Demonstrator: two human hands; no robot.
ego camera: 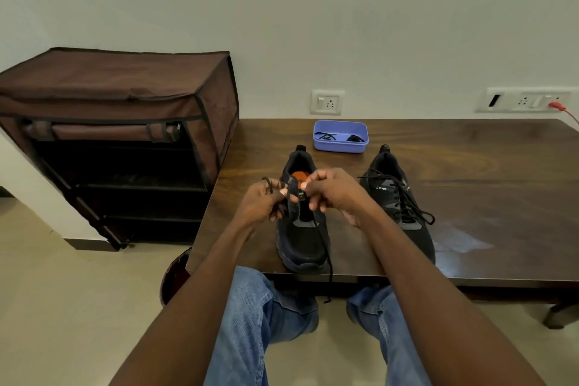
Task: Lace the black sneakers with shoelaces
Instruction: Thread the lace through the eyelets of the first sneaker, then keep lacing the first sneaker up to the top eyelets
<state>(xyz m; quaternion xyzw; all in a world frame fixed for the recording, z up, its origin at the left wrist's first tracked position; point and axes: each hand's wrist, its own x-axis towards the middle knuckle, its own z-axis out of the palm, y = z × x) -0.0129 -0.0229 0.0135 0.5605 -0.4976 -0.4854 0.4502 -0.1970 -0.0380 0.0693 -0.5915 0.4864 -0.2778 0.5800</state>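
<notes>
Two black sneakers stand on a dark wooden table point(470, 172), toes toward me. The left sneaker point(302, 244) has an orange insole, and both hands work at its eyelets. My left hand point(261, 202) grips a bunched black shoelace point(327, 260) at the shoe's left side. My right hand point(333, 194) pinches the upper and the lace on the right side. One loose end of that lace hangs over the table's front edge. The right sneaker point(404, 207) is laced, with a bow lying on its top.
A blue plastic tray point(340, 147) with bits of black lace sits behind the shoes. A brown fabric shoe rack point(125, 122) stands left of the table. Wall sockets and a red cable point(560, 108) are at the back right. My knees in jeans are under the front edge.
</notes>
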